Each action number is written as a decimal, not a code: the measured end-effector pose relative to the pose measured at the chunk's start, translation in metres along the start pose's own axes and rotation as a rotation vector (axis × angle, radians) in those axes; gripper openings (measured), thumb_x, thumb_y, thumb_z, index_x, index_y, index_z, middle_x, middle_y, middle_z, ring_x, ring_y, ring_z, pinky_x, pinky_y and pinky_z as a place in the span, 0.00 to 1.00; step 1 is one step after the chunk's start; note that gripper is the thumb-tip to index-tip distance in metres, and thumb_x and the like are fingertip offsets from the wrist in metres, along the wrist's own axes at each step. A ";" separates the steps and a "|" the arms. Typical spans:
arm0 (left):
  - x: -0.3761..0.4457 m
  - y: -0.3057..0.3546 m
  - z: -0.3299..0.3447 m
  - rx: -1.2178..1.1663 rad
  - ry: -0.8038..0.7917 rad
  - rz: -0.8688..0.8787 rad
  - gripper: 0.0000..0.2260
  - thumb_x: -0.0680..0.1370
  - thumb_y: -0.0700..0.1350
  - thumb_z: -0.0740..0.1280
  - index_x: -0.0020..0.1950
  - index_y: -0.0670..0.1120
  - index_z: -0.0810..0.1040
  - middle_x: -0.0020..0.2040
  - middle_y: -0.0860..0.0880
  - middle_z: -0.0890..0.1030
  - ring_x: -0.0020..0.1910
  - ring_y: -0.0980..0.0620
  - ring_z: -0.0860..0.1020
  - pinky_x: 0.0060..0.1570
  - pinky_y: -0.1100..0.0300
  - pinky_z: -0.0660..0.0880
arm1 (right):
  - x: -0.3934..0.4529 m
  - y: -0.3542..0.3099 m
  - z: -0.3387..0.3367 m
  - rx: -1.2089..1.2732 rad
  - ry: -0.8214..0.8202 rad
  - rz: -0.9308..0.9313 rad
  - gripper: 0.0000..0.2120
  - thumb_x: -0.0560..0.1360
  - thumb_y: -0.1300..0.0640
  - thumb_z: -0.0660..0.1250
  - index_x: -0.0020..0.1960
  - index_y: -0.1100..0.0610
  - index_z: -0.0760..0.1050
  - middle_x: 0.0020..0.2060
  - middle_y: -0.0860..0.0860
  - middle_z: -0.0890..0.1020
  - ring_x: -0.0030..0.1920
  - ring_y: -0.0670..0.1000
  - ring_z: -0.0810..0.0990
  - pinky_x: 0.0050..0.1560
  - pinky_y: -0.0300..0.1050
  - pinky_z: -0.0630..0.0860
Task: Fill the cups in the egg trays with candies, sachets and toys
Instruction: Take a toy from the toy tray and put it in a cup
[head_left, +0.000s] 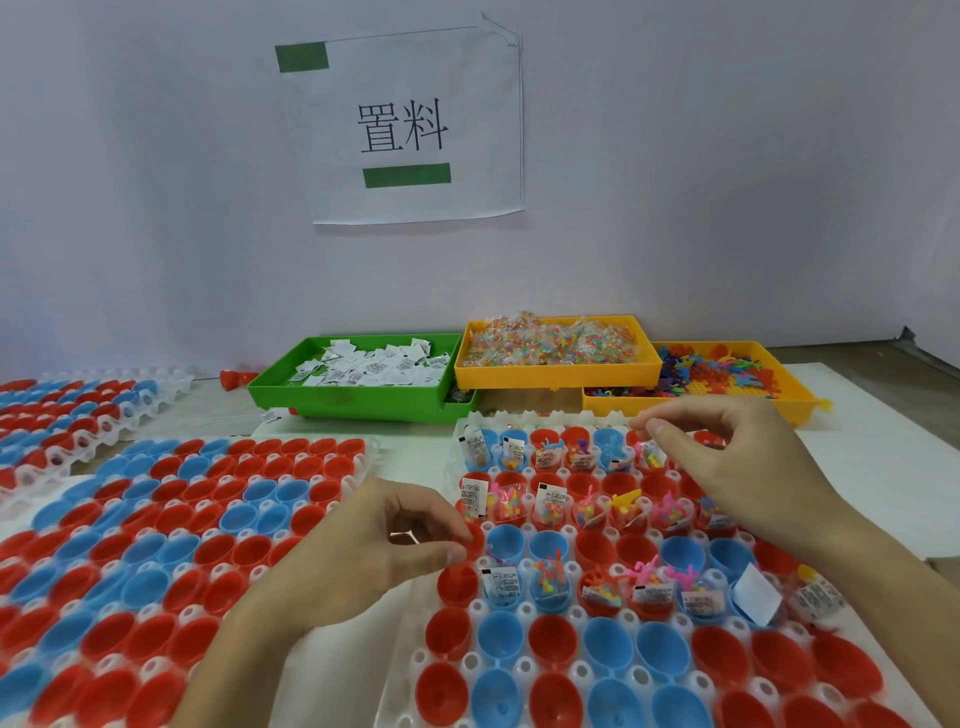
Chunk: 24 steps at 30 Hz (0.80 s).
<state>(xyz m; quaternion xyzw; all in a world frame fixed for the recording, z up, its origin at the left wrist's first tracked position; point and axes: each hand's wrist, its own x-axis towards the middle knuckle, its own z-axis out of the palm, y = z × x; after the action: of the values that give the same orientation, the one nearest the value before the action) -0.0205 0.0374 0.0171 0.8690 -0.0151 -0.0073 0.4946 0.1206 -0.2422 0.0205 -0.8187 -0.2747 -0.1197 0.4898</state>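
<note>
So the right egg tray is maybe half done: the far two rows and the fourth row have sachets, candy packs and little toys poking out, while the near rows of red and blue cups are bare. The left tray looks untouched, nothing in its cups that I can see.

Left hand has its fingers curled with thumb and forefinger pinching the rim of a red cup at the tray's left edge. Right hand hovers over the far right rows, thumb and forefinger pressed together; if there's something tiny between them I can't make it out.

Supplies sit at the far side of the tabletop: green bin of sachets, yellow bin of candy packs, yellow bin of toys.

Handling-wise, I'd guess everything's featherlight. The sachets are flat and floppy, so pinch a corner; the crinkly candy packs are probably slippery; the toys are spiky and tangle, so grab one limb.
</note>
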 end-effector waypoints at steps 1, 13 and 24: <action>0.001 -0.001 0.000 -0.007 0.008 0.002 0.04 0.72 0.45 0.74 0.46 0.51 0.86 0.44 0.49 0.86 0.43 0.54 0.83 0.47 0.63 0.79 | 0.000 0.000 0.000 -0.003 0.001 0.000 0.08 0.78 0.58 0.69 0.47 0.49 0.86 0.43 0.39 0.85 0.48 0.35 0.80 0.42 0.22 0.71; 0.008 0.001 0.010 0.157 0.403 0.168 0.06 0.77 0.44 0.70 0.43 0.54 0.84 0.42 0.54 0.84 0.41 0.49 0.79 0.46 0.52 0.79 | 0.002 0.004 -0.004 0.032 0.025 0.015 0.09 0.78 0.57 0.68 0.46 0.45 0.84 0.43 0.37 0.84 0.49 0.34 0.79 0.41 0.24 0.73; 0.160 0.048 0.019 0.469 0.529 0.148 0.06 0.78 0.43 0.68 0.52 0.44 0.83 0.49 0.48 0.83 0.45 0.52 0.80 0.44 0.62 0.74 | 0.008 0.023 -0.012 0.094 0.083 0.084 0.08 0.79 0.58 0.68 0.49 0.48 0.84 0.44 0.40 0.85 0.47 0.37 0.81 0.42 0.28 0.74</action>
<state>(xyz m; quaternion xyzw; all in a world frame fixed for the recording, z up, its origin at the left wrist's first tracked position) 0.1382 -0.0087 0.0495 0.9272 0.0492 0.2572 0.2678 0.1415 -0.2582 0.0129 -0.8000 -0.2247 -0.1199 0.5433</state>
